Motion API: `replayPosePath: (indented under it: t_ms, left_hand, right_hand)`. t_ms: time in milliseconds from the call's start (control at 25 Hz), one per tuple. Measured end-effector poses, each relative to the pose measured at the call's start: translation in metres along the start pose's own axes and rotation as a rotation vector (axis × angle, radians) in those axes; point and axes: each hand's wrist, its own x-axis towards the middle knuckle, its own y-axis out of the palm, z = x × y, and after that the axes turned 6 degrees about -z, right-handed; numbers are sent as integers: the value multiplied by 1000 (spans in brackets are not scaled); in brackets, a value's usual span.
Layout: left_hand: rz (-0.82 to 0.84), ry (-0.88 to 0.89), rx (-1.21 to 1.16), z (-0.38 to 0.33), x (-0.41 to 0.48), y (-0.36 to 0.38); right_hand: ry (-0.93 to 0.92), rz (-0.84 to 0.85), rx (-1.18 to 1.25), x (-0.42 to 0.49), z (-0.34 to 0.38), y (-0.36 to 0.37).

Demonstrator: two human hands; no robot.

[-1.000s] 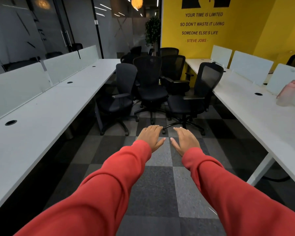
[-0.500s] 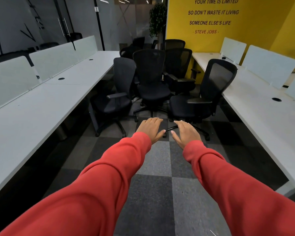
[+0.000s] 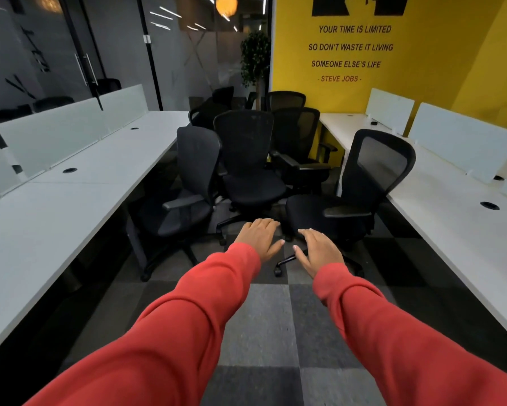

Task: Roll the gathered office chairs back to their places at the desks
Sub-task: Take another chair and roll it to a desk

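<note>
Several black office chairs stand bunched in the aisle between two rows of white desks. Nearest are a chair on the left point(image 3: 185, 197) beside the left desk point(image 3: 70, 206), a middle chair point(image 3: 251, 171) facing me, and a mesh-backed chair on the right point(image 3: 360, 194) beside the right desk point(image 3: 451, 218). More chairs point(image 3: 297, 142) crowd behind them. My left hand point(image 3: 258, 237) and right hand point(image 3: 319, 249) reach forward, palms down, fingers relaxed, holding nothing. Both hover short of the chairs, in front of the right chair's seat and base.
Frosted dividers point(image 3: 67, 133) run along the left desk, white ones point(image 3: 463, 142) along the right. A yellow wall with a quote closes the far end, with a potted plant point(image 3: 255, 57) and glass partitions to its left. Checked grey carpet point(image 3: 264, 326) lies under my arms.
The chairs now loom larger and nearer, so I have moved forward down the aisle. My hands stay stretched out and empty, a little further apart.
</note>
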Motion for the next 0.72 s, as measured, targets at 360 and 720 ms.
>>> replayPosePath:
  t_ms: [360,720]
  left_hand:
    - [26,7,-67,73,126,53]
    - [77,28,-63,87,244,121]
  right_hand:
    - [77,7,32,127,-27,58]
    - [100,29,1,216,-116,101]
